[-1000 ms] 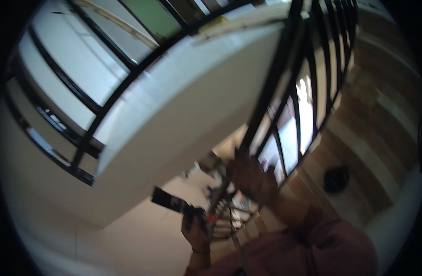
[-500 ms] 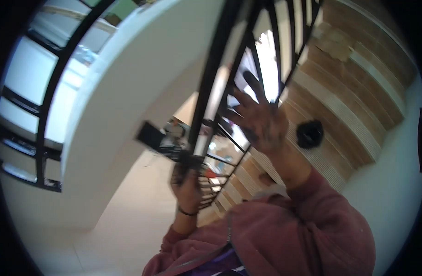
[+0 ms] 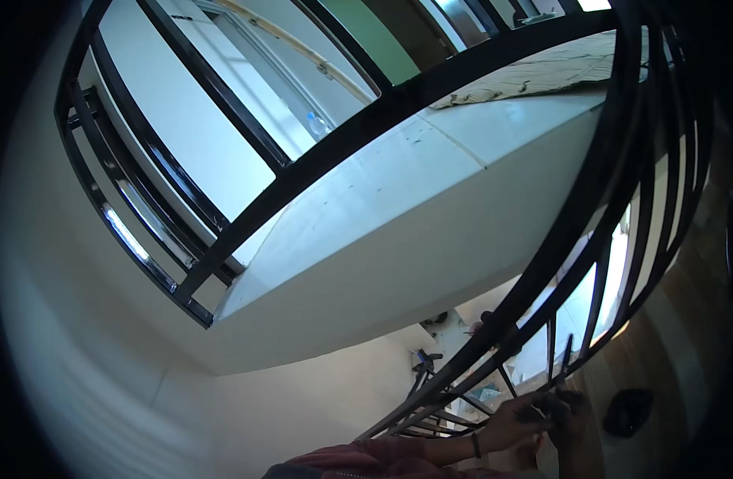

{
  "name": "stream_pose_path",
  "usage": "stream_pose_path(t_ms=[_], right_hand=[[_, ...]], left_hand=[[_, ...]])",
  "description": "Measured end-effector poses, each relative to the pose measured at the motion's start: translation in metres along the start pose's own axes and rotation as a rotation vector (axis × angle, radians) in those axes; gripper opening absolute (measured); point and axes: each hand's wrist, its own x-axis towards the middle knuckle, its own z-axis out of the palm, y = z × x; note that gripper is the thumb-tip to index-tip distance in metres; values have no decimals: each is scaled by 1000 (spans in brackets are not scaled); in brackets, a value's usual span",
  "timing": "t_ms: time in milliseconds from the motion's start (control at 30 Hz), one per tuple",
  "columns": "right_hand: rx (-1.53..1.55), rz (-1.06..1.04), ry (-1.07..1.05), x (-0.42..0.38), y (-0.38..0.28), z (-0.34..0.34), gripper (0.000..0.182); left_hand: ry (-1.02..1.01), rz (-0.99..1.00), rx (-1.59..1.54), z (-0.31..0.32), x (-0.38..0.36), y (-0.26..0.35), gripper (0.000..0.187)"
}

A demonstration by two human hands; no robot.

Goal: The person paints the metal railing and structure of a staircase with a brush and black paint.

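Both of my hands are low at the right, close together beside the black stair railing [image 3: 534,319]. My left hand [image 3: 517,421], with a dark band on its wrist, has its fingers bent inward. They meet the darkened fingers of my right hand [image 3: 570,419], which are closed too. A thin dark piece [image 3: 568,355] sticks up from between the hands; what it is cannot be made out. Dark smudges cover the fingers and hide where they end and what they grip.
A black object [image 3: 628,413] lies on the brown stairs [image 3: 662,351] at the right. Across the upper view runs a tiled landing edge [image 3: 366,180] behind another black railing [image 3: 303,166]. Crumpled sheeting [image 3: 534,76] and a plastic bottle [image 3: 317,124] are on the landing.
The view has swung up and left, so the hands now sit lower right. My right hand's spread fingers have closed, and both hands have come together. The black block by my left hand no longer shows.
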Motion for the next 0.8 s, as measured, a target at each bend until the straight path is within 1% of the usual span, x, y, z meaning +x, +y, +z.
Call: stream_pose_path(t_ms=[33, 100, 200, 300, 333, 400, 467, 500, 533, 567, 600, 633, 667, 700, 733, 767, 800], right_hand=[[33, 88, -78, -7, 14, -4, 18], [67, 243, -191, -23, 36, -16, 16], [-5, 350, -197, -34, 63, -34, 17], [-109, 449, -164, -51, 91, -58, 18], [-143, 478, -145, -55, 102, -67, 18], [-230, 501, -99, -67, 123, -85, 19], [-349, 514, -52, -82, 146, -104, 19], [-450, 509, -42, -103, 157, -121, 20], [-575, 495, -53, -124, 162, -134, 20], [-755, 429, -89, -140, 166, -142, 21], [-913, 386, -121, -153, 161, -153, 21], [-991, 368, -114, -156, 152, -160, 22], [-976, 392, -67, -153, 144, -162, 22], [-544, 478, 228, -142, 140, -166, 20], [-316, 691, 323, -121, 115, -167, 22], [-135, 853, 449, -116, 106, -167, 18], [-50, 981, 482, -125, 106, -170, 20]], left_hand=[[0, -15, 115, 4, 7, 7, 40], [-57, 169, 334, 9, 20, 10, 37], [-239, 178, 508, 8, 33, 32, 34], [-220, 125, 451, -5, 39, 12, 28], [-237, 81, 495, -14, 39, 2, 26], [-277, -10, 580, -38, 36, -24, 23], [-256, -61, 478, -51, 22, -37, 17], [-262, -92, 594, -61, 12, -39, 19], [-146, -162, 529, -62, 2, -34, 22], [-23, -237, 450, -83, -14, -85, 21], [-42, -143, 672, -71, -13, -25, 23], [-12, -133, 563, -89, -30, -60, 23], [51, -159, 636, -112, -54, -94, 23], [60, -226, 528, -91, -49, -68, 23], [135, -420, 389, -95, -64, -78, 23], [147, -453, 370, -87, -69, -73, 23], [182, -499, 353, -85, -79, -76, 23]])
